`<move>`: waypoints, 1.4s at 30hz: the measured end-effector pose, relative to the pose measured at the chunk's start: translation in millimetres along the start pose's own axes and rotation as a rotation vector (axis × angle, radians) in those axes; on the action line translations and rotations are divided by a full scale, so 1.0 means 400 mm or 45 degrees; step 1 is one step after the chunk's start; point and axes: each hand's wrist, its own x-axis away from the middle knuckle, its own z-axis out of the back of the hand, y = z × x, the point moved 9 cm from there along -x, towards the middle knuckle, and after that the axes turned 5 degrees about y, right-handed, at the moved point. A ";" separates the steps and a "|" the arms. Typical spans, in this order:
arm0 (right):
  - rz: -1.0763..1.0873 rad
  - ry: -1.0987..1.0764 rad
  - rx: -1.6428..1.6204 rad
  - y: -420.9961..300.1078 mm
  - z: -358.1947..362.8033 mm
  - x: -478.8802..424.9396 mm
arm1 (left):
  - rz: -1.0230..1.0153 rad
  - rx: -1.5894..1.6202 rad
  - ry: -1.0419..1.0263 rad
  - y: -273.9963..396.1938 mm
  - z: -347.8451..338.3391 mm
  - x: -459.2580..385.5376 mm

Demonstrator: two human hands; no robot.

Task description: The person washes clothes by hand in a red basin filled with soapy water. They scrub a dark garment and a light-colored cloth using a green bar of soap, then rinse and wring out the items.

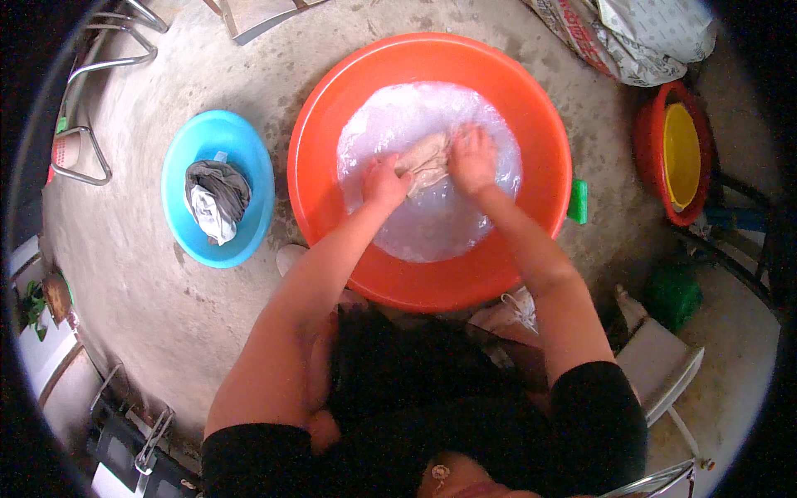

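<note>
A wet beige cloth [428,163] is bunched over cloudy, sudsy water [429,230] in a large orange plastic basin [429,286]. My left hand [383,182] grips the cloth's left end, thumb uppermost. At its right end my right hand [474,159] holds the fabric from above, slightly blurred, fingers pointing away from me. The undersides of both hands are hidden. Left of the basin, on the floor, a smaller light-blue basin [177,180] holds dark grey cloth [233,187] and white cloth [212,215].
A green block [579,202] lies against the orange basin's right side. Farther right are a red basin [650,143] with a yellow one [682,155] inside, below a bulging sack [647,37]. Metal-framed chairs [115,62] stand at left on the concrete floor [143,324].
</note>
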 end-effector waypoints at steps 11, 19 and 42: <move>0.090 0.045 -0.510 -0.010 0.051 -0.014 | 0.161 -0.026 -0.117 -0.005 0.049 -0.027; -0.324 0.171 -0.691 -0.024 0.066 0.007 | 1.177 1.475 -0.715 -0.017 -0.141 0.049; -0.394 0.199 -1.021 -0.036 0.151 -0.011 | 0.607 1.277 -0.087 0.101 -0.020 -0.008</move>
